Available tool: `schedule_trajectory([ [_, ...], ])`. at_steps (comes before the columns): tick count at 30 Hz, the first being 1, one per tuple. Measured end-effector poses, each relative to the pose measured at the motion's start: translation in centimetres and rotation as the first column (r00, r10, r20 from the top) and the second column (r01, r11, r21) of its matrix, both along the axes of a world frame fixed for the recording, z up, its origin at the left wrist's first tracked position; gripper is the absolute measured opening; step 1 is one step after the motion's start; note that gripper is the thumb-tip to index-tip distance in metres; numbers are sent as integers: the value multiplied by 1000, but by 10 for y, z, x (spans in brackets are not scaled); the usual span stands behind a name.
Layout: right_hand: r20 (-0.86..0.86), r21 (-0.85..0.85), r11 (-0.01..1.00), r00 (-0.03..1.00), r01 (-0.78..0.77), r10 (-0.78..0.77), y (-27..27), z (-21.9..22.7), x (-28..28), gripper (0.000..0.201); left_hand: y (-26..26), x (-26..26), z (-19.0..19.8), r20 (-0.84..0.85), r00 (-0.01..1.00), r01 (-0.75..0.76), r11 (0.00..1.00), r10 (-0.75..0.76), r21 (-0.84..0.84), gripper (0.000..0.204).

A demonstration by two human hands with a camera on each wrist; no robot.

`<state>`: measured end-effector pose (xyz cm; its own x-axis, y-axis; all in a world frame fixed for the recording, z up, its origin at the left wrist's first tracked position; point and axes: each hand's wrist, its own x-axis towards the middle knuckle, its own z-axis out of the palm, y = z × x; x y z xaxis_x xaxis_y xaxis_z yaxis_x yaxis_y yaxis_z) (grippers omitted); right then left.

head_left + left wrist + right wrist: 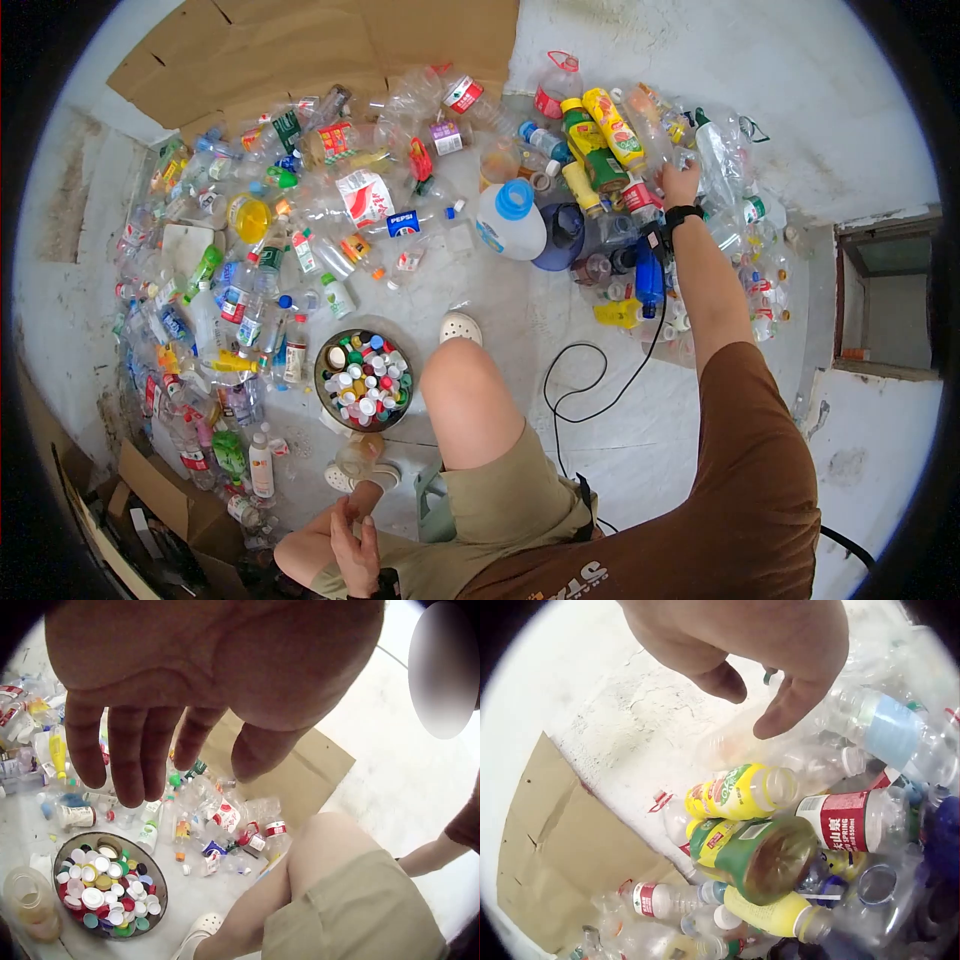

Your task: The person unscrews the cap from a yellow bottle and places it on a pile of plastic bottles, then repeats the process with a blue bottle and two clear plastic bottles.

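My right hand (681, 182) reaches over the pile of bottles at the back right, beside a clear bottle (650, 128). In the right wrist view its thumb and fingers are bent with a gap between them, and nothing shows gripped there. Below it lie a yellow-labelled bottle (739, 793), a green-labelled bottle (759, 855) and a red-and-white-labelled bottle (847, 820). My left hand (352, 545) hovers near my lap, holding nothing; its fingers (127, 754) hang relaxed in the left wrist view.
A round bowl (320, 385) of assorted bottle caps stands on the floor by my foot. Many plastic bottles are heaped along the left wall. A white jug (510, 232) with a blue lid stands mid-floor. A black cable (585, 393) loops across the floor. Cardboard (300, 50) leans at the back.
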<state>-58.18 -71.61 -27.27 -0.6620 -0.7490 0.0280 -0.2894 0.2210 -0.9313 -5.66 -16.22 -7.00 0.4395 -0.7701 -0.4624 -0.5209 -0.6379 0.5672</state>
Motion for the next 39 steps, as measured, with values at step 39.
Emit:
schedule_trajectory([
  [39, 975, 118, 178, 148, -977, 166, 359, 68, 411, 15, 453, -86, -222, 16, 548, -691, 442, 836, 572, 40],
])
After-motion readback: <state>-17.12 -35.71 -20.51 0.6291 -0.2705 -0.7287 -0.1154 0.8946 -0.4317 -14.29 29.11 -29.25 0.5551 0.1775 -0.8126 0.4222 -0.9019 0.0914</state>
